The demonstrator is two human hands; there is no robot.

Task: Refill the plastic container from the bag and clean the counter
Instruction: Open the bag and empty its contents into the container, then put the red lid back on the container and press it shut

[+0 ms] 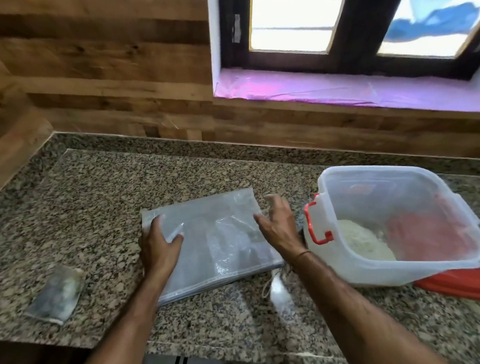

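Observation:
A flat, clear plastic bag [217,240] lies folded on the granite counter [93,209] in the middle of the view. My left hand [159,244] rests palm-down on the bag's left part, pressing it flat with spread fingers. My right hand [278,224] hovers at the bag's right edge, fingers apart, holding nothing; motion blurs it. To the right stands the translucent plastic container [400,221] with red clip handles [315,225], open on top. A heap of white powder or grain [362,241] lies inside it.
A red lid [473,282] lies under the container's right side. A small crumpled packet [56,294] sits at the counter's front left. A white scrap with string [277,290] lies near the front edge. Wood-panelled wall and a window sill with pink film [340,89] run behind.

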